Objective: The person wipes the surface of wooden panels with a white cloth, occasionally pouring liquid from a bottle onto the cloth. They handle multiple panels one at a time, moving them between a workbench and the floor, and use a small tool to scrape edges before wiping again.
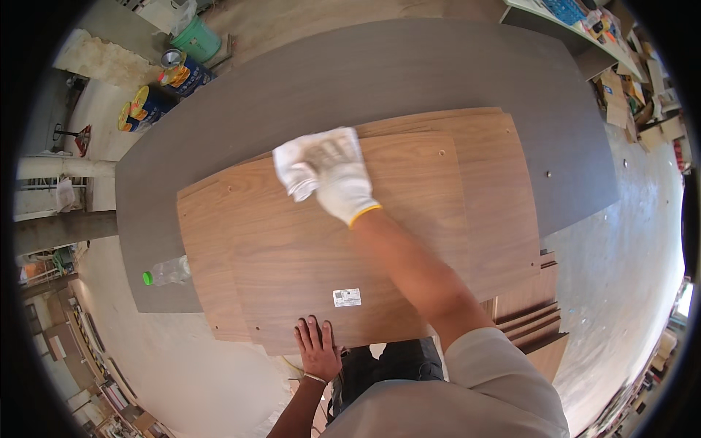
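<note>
A wood-grain panel [343, 241] lies on top of other wood panels [504, 197] in front of me. Near its far edge my right hand [342, 182], in a white knit glove with a yellow cuff, presses a folded white cloth [293, 160] against the surface. Glove and cloth are slightly blurred. My left hand [319, 354] is bare and rests at the panel's near edge, its fingers laid flat on top and the thumb out of sight. A white printed label [347, 297] sticks to the panel between the two hands.
The panels lie on a large grey board [409, 66]. A clear bottle with a green cap [168, 273] lies on its left side. More brown panels [529, 306] are stacked low at the right. Blue and yellow cans [150, 104] and a green bucket [197, 40] stand beyond, far left.
</note>
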Motion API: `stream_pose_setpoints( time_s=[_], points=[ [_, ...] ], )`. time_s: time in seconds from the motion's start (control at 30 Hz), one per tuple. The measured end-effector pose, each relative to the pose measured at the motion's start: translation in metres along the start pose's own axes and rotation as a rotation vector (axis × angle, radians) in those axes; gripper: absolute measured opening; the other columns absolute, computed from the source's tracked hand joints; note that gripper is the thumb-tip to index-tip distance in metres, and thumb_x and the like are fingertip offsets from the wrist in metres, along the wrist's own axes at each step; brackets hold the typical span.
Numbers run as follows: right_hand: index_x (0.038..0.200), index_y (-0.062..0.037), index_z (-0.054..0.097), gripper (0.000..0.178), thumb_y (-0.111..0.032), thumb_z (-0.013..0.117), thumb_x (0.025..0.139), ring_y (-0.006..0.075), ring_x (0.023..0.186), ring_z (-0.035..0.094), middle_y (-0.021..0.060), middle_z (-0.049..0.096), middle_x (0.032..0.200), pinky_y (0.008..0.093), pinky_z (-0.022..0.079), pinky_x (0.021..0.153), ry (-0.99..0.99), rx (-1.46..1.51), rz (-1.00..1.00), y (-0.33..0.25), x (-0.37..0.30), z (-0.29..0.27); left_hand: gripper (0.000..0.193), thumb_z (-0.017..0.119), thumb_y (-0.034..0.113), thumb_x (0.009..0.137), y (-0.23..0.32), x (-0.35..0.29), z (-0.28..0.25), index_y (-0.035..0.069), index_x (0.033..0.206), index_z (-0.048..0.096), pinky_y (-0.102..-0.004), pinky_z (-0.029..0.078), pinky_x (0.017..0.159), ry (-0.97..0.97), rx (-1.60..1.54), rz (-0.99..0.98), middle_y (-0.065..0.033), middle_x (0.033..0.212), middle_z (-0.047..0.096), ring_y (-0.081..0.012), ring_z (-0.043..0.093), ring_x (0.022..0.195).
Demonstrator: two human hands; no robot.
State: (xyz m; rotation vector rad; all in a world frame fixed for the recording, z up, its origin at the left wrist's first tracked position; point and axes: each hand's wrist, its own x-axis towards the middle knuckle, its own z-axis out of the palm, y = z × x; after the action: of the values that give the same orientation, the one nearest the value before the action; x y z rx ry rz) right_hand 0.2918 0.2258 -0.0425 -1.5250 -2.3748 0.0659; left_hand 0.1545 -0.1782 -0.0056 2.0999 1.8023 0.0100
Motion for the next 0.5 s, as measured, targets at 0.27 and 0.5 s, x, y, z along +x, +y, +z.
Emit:
stream_pose_setpoints(
  time_s=[0.27,0.5],
  points=[
    [0.136,-0.0139,0.063,0.045,-0.022,0.063,0.091,0.0265,0.13,0.042,0.003,0.061,0.133,0.0371,0.035,0.114,0.192,0.022,0.503,0.149,-0.033,-0.076,0.095,0.076,0.024,0.081,0.004,0.001,0.001,-0.001,0.158,0.026,-0.0763,0.01,0.118,0.02,-0.02,-0.016,-0.0374,0.165,0.016,-0.0658,0.012,0.149],
    [0.136,-0.0112,0.059,0.042,-0.025,0.048,0.098,0.0304,0.14,0.041,0.0083,0.059,0.134,0.0527,0.014,0.126,-0.054,-0.067,0.159,-0.008,0.027,-0.01,0.095,0.075,0.022,0.081,0.003,-0.001,0.002,-0.001,0.158,0.024,-0.0771,0.011,0.118,0.013,0.03,-0.001,-0.0387,0.164,0.015,-0.0673,0.013,0.148]
  ],
)
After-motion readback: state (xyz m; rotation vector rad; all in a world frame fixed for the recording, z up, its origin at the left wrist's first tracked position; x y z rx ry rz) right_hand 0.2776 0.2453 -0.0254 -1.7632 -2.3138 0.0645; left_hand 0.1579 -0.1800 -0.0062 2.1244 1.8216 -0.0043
